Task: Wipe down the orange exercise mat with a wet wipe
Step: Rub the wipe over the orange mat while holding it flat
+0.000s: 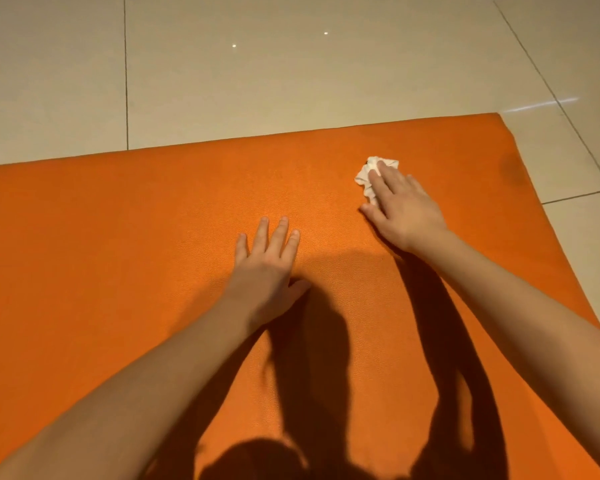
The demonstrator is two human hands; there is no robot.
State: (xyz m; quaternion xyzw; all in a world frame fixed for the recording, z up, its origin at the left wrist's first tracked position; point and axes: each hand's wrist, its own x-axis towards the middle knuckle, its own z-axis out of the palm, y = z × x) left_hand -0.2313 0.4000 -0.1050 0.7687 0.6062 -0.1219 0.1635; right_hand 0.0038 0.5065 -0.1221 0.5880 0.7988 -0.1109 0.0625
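The right hand [400, 206], fingers straight and flat, presses a crumpled white wet wipe [373, 174] against the orange exercise mat [118, 237] near its far right corner; the wipe shows beyond the fingertips. The left hand [267, 261] rests palm-down with fingers spread, near the mat's middle. The mat lies on a glossy beige tiled floor [257, 81]. No writing is visible.

warm, yellowish indoor light, moderately bright, coming from above and behind. dark, fairly sharp shadows of the forearms [146, 382] lie across the orange exercise mat [118, 220], with a rounded shadow at the bottom edge. the glossy tiled floor [222, 91] carries two pinpoint glints and a pale glare streak at right. focus is crisp, and wide-angle distortion slightly bows the mat's far edge.
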